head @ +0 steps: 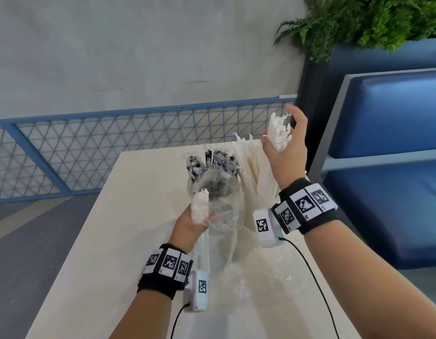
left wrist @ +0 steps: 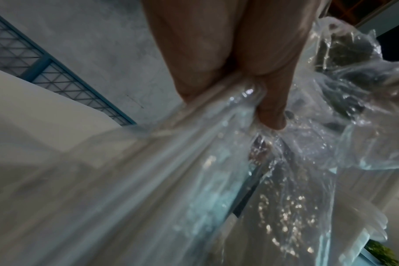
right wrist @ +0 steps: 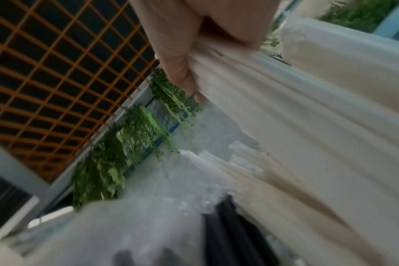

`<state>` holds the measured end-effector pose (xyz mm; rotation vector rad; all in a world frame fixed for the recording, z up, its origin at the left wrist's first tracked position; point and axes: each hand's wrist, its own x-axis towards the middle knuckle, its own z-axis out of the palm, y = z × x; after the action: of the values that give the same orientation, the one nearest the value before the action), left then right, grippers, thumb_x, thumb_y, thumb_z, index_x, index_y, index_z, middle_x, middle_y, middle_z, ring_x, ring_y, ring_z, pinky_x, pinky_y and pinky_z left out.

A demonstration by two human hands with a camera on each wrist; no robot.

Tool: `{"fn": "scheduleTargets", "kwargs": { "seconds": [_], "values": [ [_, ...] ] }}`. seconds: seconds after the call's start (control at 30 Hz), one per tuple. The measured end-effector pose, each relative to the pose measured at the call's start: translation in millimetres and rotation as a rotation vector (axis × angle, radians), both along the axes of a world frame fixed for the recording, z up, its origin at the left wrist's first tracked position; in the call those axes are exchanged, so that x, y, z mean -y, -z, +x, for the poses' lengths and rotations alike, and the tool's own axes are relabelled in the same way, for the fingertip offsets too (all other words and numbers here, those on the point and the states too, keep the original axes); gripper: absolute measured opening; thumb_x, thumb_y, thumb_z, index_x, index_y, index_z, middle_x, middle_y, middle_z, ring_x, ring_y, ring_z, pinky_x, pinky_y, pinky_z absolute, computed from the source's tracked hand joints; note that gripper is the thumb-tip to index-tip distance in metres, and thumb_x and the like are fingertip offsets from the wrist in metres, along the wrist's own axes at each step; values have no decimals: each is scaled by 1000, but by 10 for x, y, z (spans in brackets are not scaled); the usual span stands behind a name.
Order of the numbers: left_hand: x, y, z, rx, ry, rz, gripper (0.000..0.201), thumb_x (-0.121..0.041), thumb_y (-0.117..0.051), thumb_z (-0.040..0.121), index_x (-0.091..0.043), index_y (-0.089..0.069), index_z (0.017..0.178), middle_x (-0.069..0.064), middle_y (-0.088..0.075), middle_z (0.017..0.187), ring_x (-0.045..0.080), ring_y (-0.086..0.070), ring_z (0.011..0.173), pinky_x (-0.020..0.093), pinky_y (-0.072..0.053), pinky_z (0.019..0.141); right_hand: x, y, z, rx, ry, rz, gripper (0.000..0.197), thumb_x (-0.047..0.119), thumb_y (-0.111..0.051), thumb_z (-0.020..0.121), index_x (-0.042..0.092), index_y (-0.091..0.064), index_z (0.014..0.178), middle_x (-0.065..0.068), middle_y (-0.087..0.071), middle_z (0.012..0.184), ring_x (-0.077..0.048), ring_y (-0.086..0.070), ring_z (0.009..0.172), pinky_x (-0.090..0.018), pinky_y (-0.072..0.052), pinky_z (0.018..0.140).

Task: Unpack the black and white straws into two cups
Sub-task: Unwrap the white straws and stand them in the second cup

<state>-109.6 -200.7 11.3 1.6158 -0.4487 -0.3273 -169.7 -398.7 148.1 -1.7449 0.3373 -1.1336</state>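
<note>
Gripping a clear plastic bag (head: pixel 222 211) of white straws (head: pixel 200 206), my left hand (head: pixel 187 223) curls shut. Left wrist view: fingers (left wrist: pixel 271 100) clench crinkled film. Right wrist view: my right hand (right wrist: pixel 182 59) clasps a white straw bundle (right wrist: pixel 296 126).

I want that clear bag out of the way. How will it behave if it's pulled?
Probably floppy: the clear bag creases and bunches where the left hand grips it. Likely light and slippery, being thin and glossy. White straws still inside could spill.
</note>
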Motion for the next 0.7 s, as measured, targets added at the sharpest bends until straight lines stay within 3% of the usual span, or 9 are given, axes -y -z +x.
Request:
{"fn": "scheduleTargets", "kwargs": {
  "seconds": [0.07,0.1,0.17,0.3,0.4,0.47,0.57,0.7],
  "values": [
    [4,-8,-16,-3,1,14,40,-19,-76,69,-7,-61,104,0,-67,94,2,-63,85,7,-48,74,8,57,14,-28,-9,-85,61,4,-56,87,27,-30,136,20,-50,115,21,-51,90,8,-32,77],
    [7,-9,-18,2,3,27,31,-12,-75,74,-9,-61,102,-2,-67,92,-1,-63,82,5,-47,72,25,102,24,-63,-10,-126,59,5,-54,89,29,-31,138,16,-46,126,15,-48,106,8,-27,84],
    [0,-15,-18,12,17,34,24,-10,-73,76,-18,-61,95,-8,-67,90,-4,-63,81,5,-47,71,68,199,37,-146,-12,-188,49,7,-49,92,27,-38,135,15,-43,131,-1,-41,122,5,-23,90],
    [-16,-5,-25,1,14,13,38,-39,-76,58,-28,-62,91,-13,-69,88,-5,-64,84,9,-48,76,56,341,23,-235,20,-239,39,10,-46,93,24,-46,129,4,-54,128,-10,-49,112,-25,-38,96],
    [-13,-12,-37,5,11,2,40,-38,-75,57,-26,-62,93,-12,-69,89,-5,-64,85,9,-48,77,63,365,45,-257,37,-313,38,10,-49,90,23,-48,126,0,-57,121,-12,-50,104,-40,-43,98],
    [-12,-10,-43,6,6,-7,39,-31,-75,60,-22,-62,96,-9,-68,92,-4,-64,86,10,-49,78,60,380,40,-221,100,-398,41,16,-56,87,20,-48,127,-5,-50,127,-17,-45,114,-43,-37,106],
    [-9,-35,-33,-2,-11,-18,39,-23,-72,63,-15,-61,100,-5,-68,93,-4,-64,83,9,-49,77,-52,404,-20,-144,320,-621,50,37,-56,87,23,-41,132,-6,-36,141,-23,-27,135,-43,-17,113],
    [2,-21,-36,22,-17,35,31,-11,-75,73,-14,-60,100,-6,-67,90,-11,-62,76,5,-46,71,-40,413,-27,-254,403,-612,49,35,-52,89,30,-37,135,-4,-33,148,-24,-17,141,-52,-9,113]
  ]
}}
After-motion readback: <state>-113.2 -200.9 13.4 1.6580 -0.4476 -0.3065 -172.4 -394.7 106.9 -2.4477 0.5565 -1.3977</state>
